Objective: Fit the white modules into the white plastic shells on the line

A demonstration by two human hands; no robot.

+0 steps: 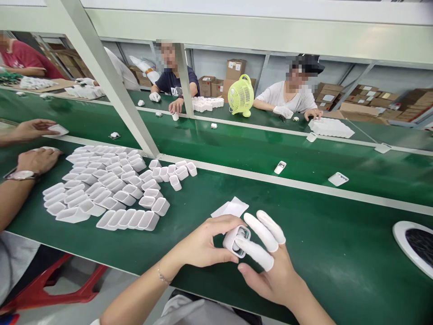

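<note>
My left hand (213,239) grips a small white plastic casing (228,243) between thumb and fingers, its open end turned to the right. Some light-coloured part sits inside the casing, only partly visible. White finger cots cover several fingers of my right hand (270,257). Its index fingertip reaches into the casing's opening, while the other covered fingers stretch out apart and the bare thumb stays free. Just behind my left hand, thin white sheets (233,207) lie on the green bench (324,253).
Many white open casings (125,219) stand grouped at left, near a neighbour's hands (39,160). Beyond a pale rail (304,186), a green belt (237,144) carries small white parts (280,167). A slanted post (111,76) rises at left; a white-rimmed round object (401,237) is at right.
</note>
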